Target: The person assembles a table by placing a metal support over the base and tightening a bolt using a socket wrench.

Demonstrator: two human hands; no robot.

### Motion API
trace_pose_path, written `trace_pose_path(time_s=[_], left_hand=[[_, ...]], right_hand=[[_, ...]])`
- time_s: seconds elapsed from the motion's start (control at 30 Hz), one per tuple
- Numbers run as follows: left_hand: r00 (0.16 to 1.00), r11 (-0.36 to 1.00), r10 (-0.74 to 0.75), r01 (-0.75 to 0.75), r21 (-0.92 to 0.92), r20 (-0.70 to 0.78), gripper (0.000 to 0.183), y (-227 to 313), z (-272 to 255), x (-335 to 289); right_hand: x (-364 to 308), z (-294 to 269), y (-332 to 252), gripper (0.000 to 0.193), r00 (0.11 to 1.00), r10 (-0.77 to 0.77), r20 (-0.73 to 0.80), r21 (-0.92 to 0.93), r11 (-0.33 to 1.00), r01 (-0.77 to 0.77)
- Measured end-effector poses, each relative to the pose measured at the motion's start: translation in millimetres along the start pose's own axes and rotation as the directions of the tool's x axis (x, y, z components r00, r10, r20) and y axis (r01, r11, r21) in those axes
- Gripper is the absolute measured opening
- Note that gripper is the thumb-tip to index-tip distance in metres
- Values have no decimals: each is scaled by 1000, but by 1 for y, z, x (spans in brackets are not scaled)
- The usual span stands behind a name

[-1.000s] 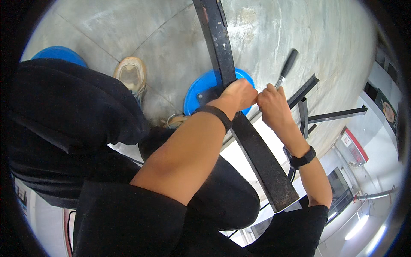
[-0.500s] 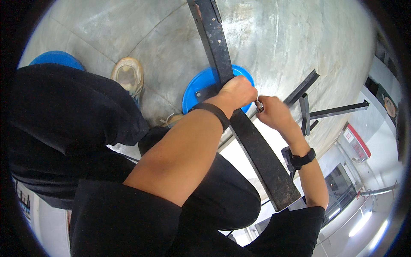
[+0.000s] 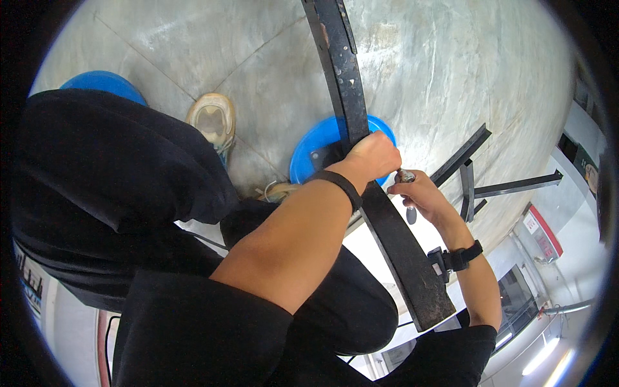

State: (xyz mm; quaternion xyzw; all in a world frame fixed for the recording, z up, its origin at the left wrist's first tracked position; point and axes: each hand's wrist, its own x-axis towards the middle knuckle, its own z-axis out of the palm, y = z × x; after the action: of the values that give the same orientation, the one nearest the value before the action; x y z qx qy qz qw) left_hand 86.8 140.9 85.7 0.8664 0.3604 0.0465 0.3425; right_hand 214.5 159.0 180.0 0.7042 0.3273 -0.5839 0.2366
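A long black metal beam (image 3: 406, 255) runs from the top of the view down to the lower right. My left hand (image 3: 375, 155) lies across it with the fingers curled at its right edge; what they grip is hidden. Just right of the beam, my right hand (image 3: 422, 195) is closed round a shiny metal ratchet wrench (image 3: 405, 176). The wrench's rounded head shows above the fingers, close to my left fingertips, and its handle end pokes out below. Under the beam sits a blue disc (image 3: 306, 149) with a dark plate and a bolt on it.
A black metal frame (image 3: 509, 187) with angled bars stands on the grey floor (image 3: 438, 71) to the right. Another blue disc (image 3: 106, 82) is at the far left, near a light shoe (image 3: 213, 122). A red-and-white box (image 3: 543, 232) hangs on the wall.
The wrench has turned in my right hand's grip, and its handle end now shows below the fingers. My left hand keeps its place on the beam. The whole view has shifted slightly.
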Motion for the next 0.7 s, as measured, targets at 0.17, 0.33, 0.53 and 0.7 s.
trace_pose_path(time_s=[0.17, 0.33, 0.53, 0.7], left_hand=[[1000, 999, 8, -8, -34, 19, 12, 4, -7, 6], [999, 999, -30, 31, -15, 45, 14, 1, 3, 0], [994, 1000, 2, 1, 29, -114, 10, 1, 10, 0], [998, 1000, 15, -15, 12, -60, 10, 4, 0, 2]], right_hand=[[3, -16, 5, 6, 829, -558, 33, -882, 374, 287], [-1, -3, -15, 9, 663, -731, 162, -945, 77, 317], [-4, 6, 24, 21, 999, 44, 16, 423, 905, -47], [-7, -12, -3, 14, 986, -166, -15, -351, 924, 150]])
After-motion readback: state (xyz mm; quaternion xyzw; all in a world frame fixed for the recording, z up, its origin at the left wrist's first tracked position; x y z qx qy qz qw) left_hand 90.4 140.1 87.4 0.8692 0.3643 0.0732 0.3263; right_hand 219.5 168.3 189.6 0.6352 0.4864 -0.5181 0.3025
